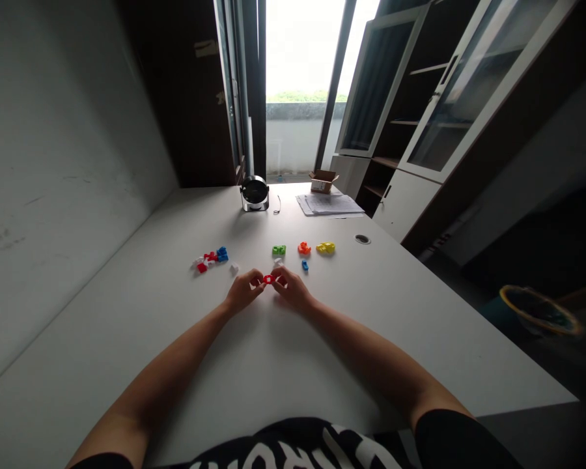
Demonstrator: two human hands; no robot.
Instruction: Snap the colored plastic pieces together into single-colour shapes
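A small red piece (268,279) is pinched between my two hands above the white table. My left hand (243,290) grips its left side and my right hand (292,288) its right side. Just beyond my right hand is a white piece (279,262), partly hidden by the fingers. Another white piece (234,268) lies near my left hand. A small blue piece (305,265) rests past my right hand. Behind them sit green (279,250), orange (303,248) and yellow (325,248) pieces. To the left is a cluster of red (202,268), white and blue (222,254) pieces.
At the table's (185,221) far end stand a round black device (254,192), a short cord (277,205), papers (332,204) and an open cardboard box (323,181). A round hole (362,239) is at the right. A wall borders the left side.
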